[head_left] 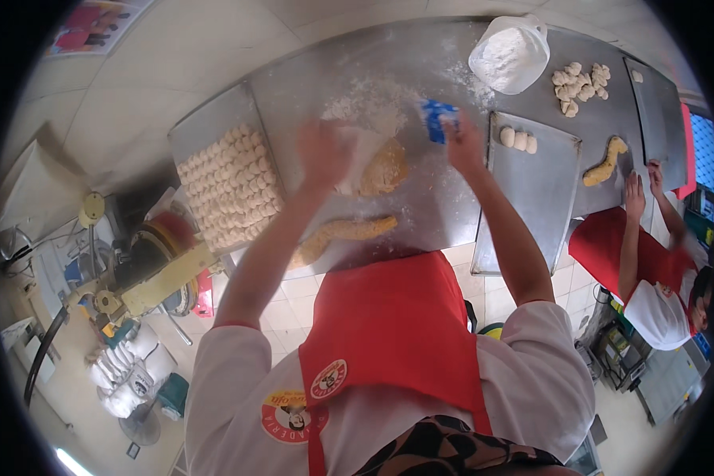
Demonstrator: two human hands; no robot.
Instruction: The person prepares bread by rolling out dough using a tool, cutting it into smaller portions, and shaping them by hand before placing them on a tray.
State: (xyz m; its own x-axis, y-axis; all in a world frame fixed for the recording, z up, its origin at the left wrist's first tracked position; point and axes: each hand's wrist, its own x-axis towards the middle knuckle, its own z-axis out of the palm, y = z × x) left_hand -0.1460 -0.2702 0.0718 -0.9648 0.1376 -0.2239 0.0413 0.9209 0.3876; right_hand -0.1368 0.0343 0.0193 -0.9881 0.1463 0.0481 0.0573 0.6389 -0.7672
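My right hand [464, 146], one: closed around a blue piece [436, 120] (too blurred to identify), above the steel table [448, 202]. My left hand [325, 149], one: blurred beside pale dough [366, 147]; whether it grips, I cannot tell. Tan lump [385, 169], one: on the table, between my hands. Yellowish roll [349, 231], one: nearer my apron [393, 317]. Tray [213, 113] of dough pieces [230, 186]: to the left.
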